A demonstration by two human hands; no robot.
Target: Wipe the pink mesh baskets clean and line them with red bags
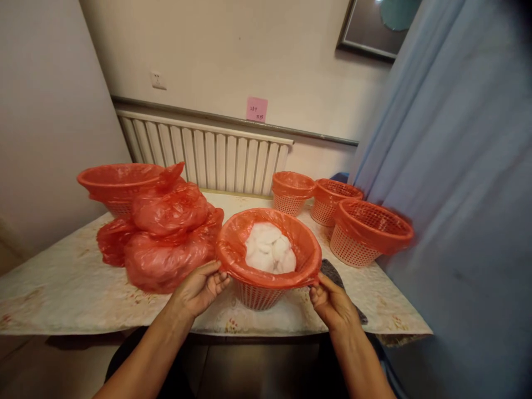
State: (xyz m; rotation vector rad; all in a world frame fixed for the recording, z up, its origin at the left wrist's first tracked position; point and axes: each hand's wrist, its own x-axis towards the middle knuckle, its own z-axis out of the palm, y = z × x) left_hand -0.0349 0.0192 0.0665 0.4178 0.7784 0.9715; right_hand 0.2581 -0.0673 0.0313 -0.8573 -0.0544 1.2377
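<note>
In front of me on the table stands a plastic basket [258, 296] lined with a red plastic bag [305, 235], its edge folded over the rim. White soft-looking material [269, 249] lies inside the bag; I cannot tell its exact kind. My left hand [203, 287] pinches the bag's edge at the left front of the rim. At the right front, my right hand [332, 302] grips the same bag's edge between thumb and fingers. A dark grey cloth-like item [332, 274] lies beside the basket, partly behind my right hand.
Filled red plastic bags [166, 260] are piled at the left, before another lined basket [118, 185]. Several lined baskets stand back right, the nearest basket [357, 244] beside a blue curtain [453, 194]. A radiator [208, 152] runs along the wall behind the table [62, 288].
</note>
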